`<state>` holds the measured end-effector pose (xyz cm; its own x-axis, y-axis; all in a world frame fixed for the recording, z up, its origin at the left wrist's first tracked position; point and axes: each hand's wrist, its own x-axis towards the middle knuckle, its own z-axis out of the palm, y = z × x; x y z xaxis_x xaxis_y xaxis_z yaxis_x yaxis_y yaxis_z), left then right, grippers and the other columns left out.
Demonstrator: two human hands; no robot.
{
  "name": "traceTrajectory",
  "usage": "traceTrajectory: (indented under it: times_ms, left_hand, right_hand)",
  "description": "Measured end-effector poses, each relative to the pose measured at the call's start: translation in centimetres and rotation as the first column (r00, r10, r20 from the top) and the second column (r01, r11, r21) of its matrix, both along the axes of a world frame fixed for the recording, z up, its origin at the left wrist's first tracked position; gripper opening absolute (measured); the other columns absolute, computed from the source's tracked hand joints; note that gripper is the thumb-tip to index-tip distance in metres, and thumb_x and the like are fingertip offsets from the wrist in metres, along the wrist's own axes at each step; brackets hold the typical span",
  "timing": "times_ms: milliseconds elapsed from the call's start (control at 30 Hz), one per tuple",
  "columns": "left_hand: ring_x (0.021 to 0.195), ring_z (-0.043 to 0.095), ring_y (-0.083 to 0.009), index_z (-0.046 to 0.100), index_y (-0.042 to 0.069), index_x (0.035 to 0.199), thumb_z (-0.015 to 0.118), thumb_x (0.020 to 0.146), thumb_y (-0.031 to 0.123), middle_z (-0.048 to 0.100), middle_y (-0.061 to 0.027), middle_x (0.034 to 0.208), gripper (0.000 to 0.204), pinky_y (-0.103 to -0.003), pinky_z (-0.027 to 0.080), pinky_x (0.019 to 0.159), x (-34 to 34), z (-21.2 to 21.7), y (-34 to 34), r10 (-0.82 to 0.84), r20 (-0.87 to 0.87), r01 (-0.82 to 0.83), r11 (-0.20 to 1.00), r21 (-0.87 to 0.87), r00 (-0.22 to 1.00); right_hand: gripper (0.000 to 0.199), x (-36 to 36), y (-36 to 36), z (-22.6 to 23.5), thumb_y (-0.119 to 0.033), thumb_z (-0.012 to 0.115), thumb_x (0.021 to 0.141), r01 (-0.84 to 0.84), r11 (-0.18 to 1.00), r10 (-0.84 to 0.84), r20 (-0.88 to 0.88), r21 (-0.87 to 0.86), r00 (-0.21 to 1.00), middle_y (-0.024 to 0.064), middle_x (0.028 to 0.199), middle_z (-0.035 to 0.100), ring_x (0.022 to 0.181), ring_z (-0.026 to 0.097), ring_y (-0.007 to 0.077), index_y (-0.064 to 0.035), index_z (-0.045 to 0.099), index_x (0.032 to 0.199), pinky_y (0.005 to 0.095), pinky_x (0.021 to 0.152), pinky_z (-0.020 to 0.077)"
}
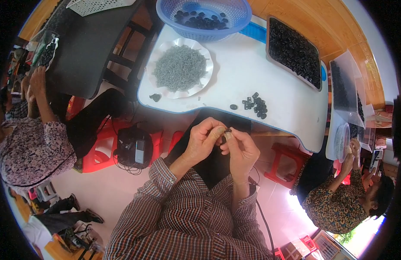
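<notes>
My left hand (202,142) and my right hand (241,152) meet just off the near edge of the white table (235,73). Between the fingertips of both is a small black part (227,131); the fingers largely cover it, so its exact shape is hidden. Past my right hand, several small black pieces (259,107) lie in a loose cluster, with one oval black piece (233,106) apart to their left. A white wavy-rimmed plate (208,65) heaped with small grey rod-like pieces (179,68) stands beyond my left hand.
At the back are a blue perforated basket (200,34) with black pieces inside and a tray (292,73) full of small black parts. A dark scrap (155,97) lies near the plate. People sit at left (36,151) and right (339,208). Red stools (287,162) stand around.
</notes>
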<state>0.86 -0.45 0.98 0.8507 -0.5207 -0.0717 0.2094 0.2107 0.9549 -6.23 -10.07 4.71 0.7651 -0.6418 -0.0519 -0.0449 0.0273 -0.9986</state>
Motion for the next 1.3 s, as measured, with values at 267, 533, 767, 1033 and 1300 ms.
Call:
traceTrajectory:
  times_ms: [267, 533, 767, 1033, 1300]
  left_hand:
    - [0.060, 0.053, -0.0065, 0.059, 0.000, 0.085, 0.056, 0.093, 0.009, 0.057, -0.0029, 0.072, 0.012, -0.022, 0.044, 0.053, -0.2, -0.2, -0.2, 0.076, 0.199, -0.094, 0.992, 0.079, 0.977]
    - [0.061, 0.055, -0.0116, 0.058, 0.000, 0.085, 0.056, 0.091, 0.005, 0.057, -0.0070, 0.072, 0.009, -0.025, 0.045, 0.056, -0.5, 0.5, -0.5, 0.119, 0.349, -0.189, 0.967, 0.173, 0.929]
    - [0.062, 0.052, -0.0086, 0.058, -0.001, 0.086, 0.057, 0.093, 0.008, 0.056, -0.0042, 0.071, 0.011, -0.024, 0.043, 0.055, -0.5, -0.2, -0.2, 0.109, 0.225, -0.146, 0.977, 0.154, 0.968]
    - [0.061, 0.051, -0.0045, 0.059, -0.001, 0.088, 0.054, 0.096, 0.012, 0.056, -0.0002, 0.069, 0.016, -0.020, 0.042, 0.053, -0.8, -0.2, -0.3, 0.083, 0.148, -0.097, 0.991, 0.087, 0.985]
    - [0.063, 0.052, -0.0034, 0.059, -0.001, 0.104, 0.050, 0.099, 0.014, 0.057, 0.0000, 0.075, 0.019, -0.019, 0.046, 0.057, -0.6, -0.4, -0.1, -0.011, -0.109, 0.007, 0.999, -0.036, 0.994]
  right_hand:
    - [0.011, 0.1, 0.4, 0.3, 0.003, 0.065, 0.085, 0.013, 0.998, -0.014, -0.028, -0.058, 1.000, 0.0061, 0.079, 0.064, 0.058, 0.061, 0.0080, 0.0023, 0.065, 0.096, 0.0193, 0.047, 0.0503]
    - [0.012, -0.1, 0.8, -0.9, 0.005, 0.063, 0.085, 0.044, 0.963, -0.026, 0.071, -0.266, 0.997, 0.0072, 0.081, 0.063, 0.058, 0.061, 0.0084, 0.0032, 0.064, 0.097, 0.0211, 0.050, 0.0525]
    - [0.017, -0.1, 0.8, 0.0, 0.001, 0.061, 0.089, 0.014, 1.000, -0.013, 0.028, -0.020, 1.000, 0.0072, 0.087, 0.065, 0.065, 0.063, 0.0097, 0.0032, 0.063, 0.106, 0.0215, 0.055, 0.0541]
    - [0.009, -0.4, 0.0, -0.8, -0.006, 0.061, 0.091, -0.032, 0.999, 0.029, -0.079, -0.035, 0.996, 0.0049, 0.081, 0.063, 0.063, 0.059, 0.0060, 0.0024, 0.061, 0.094, 0.0185, 0.053, 0.0495]
    - [0.016, -0.6, -0.4, -0.8, -0.013, 0.061, 0.092, -0.001, 0.991, 0.022, -0.159, 0.134, 0.987, 0.0034, 0.075, 0.062, 0.059, 0.056, 0.0058, 0.0022, 0.060, 0.095, 0.0185, 0.051, 0.0455]
